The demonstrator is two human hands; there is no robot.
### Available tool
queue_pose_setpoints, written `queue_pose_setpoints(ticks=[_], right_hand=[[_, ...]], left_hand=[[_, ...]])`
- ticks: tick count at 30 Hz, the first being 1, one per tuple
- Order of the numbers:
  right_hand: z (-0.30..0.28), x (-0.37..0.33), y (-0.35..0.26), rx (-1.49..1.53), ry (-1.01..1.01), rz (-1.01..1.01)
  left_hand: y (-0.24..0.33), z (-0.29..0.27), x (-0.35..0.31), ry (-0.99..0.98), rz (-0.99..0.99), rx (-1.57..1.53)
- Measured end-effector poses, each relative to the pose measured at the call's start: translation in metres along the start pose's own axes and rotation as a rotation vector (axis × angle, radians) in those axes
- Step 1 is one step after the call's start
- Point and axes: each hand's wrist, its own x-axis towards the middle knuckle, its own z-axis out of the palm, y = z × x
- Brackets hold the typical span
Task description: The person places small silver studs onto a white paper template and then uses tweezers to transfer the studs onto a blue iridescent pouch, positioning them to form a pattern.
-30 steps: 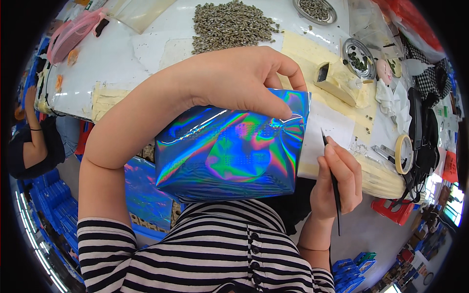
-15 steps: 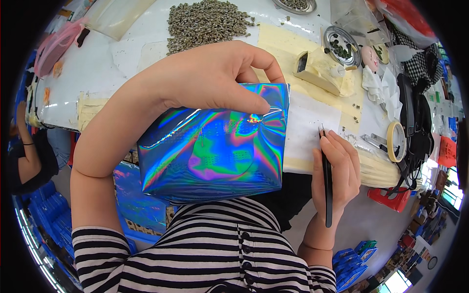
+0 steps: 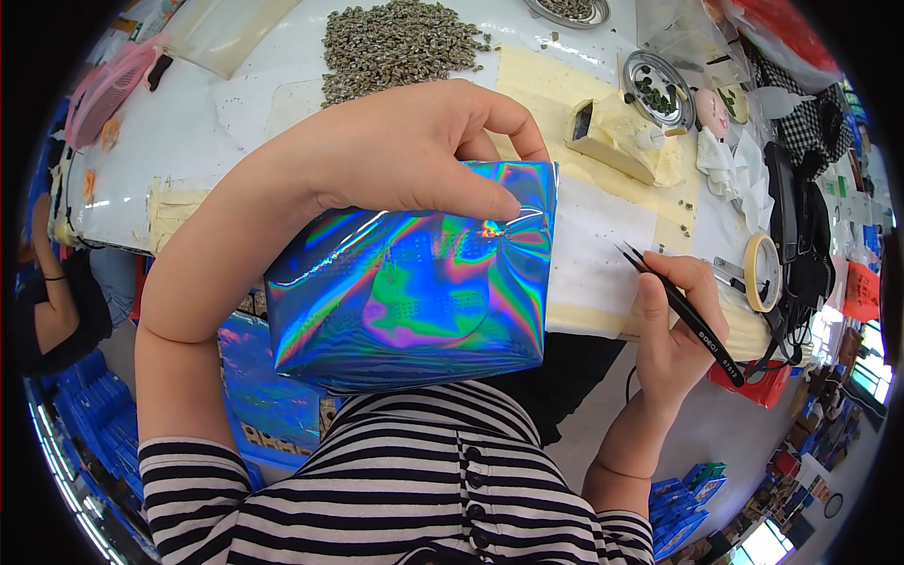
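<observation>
Far left, a co-worker's arm (image 3: pixel 55 297) shows at the rim, most of that person cut off by the dark edge, and above it on the table (image 3: pixel 226 118) sits a pink thing (image 3: pixel 105 94) with a grille, too bent by the lens to make out fully. Moving right, a shiny blue sheet (image 3: pixel 268 386) is half hidden behind the person's left arm. Up top, a heap of small greyish pieces (image 3: pixel 400 47) runs out of the picture. Now the middle: the left hand (image 3: pixel 447 151) arches over a shiny blue bag (image 3: pixel 424 301), thumb pressed on its near face and bent fingers behind the top edge, tips out of sight. The bag is in front of the striped shirt (image 3: pixel 377 471), rows of faint marks lost in its rainbow glare. Just right lies white paper (image 3: pixel 589 250) with tiny dark specks, partly covered by the bag. And here's the right hand (image 3: pixel 680 330), nearly closed, pinching black tweezers (image 3: pixel 692 318) between thumb and forefinger; pale lettering and digits run along the handle. Their tips stand slightly apart over the paper; whether they touch it, I can't tell. Farther right, a tape roll (image 3: pixel 751 273) stands near a red sheet (image 3: pixel 862 292), its marks unreadable.
</observation>
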Motion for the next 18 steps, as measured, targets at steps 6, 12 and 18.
queue_pose_setpoints(ticks=[6,12,18], right_hand=[[0.000,-0.005,0.010,0.092,0.074,-0.023],[0.000,-0.014,0.002,0.284,0.112,-0.057],[0.027,-0.016,-0.024,0.227,0.041,-0.161]], left_hand=[[0.000,0.000,0.001,0.007,-0.007,0.015],[-0.001,0.000,0.000,0.001,-0.008,-0.020],[0.000,0.002,-0.005,-0.031,0.079,0.074]])
